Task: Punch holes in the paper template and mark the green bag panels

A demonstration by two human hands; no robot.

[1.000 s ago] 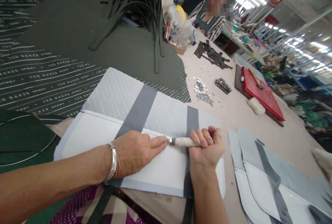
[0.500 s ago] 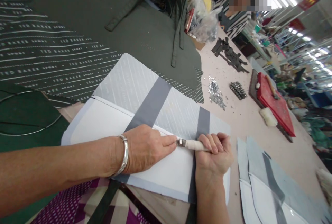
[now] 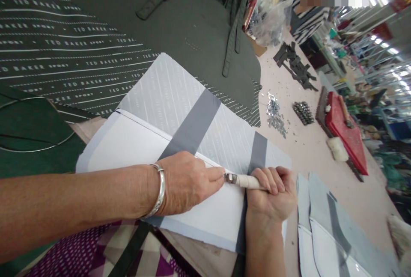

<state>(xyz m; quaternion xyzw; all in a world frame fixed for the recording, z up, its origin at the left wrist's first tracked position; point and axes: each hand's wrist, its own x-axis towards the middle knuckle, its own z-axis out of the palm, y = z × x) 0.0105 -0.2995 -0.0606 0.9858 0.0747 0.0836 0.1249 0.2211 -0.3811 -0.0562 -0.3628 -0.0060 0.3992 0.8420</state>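
Note:
A flat bag panel [image 3: 141, 144], white on the near half and pale grey with printed stripes beyond a seam, lies tilted before me with dark grey bands across it. My left hand [image 3: 189, 183] rests on its middle, index and middle fingers stretched out towards the right, the other fingers and thumb mostly hidden. My right hand [image 3: 272, 191] is wrapped round a tool with a white-wrapped handle [image 3: 248, 182] and a small metal head. That head meets my left fingertips near the seam; whether anything small sits between them I cannot tell.
Dark printed fabric [image 3: 83, 54] with straps spreads behind the panel. To the right are small metal pieces [image 3: 276, 114], dark strips [image 3: 293, 65], a red slab [image 3: 346, 133] with a hammer [image 3: 345, 112] on it, and more panels [image 3: 334, 242]. A person stands beyond a plastic bag [image 3: 272, 20].
The view has shifted slightly, so the hands and things on the table appear a little further right. Both hands keep the same pose on the panel and tool.

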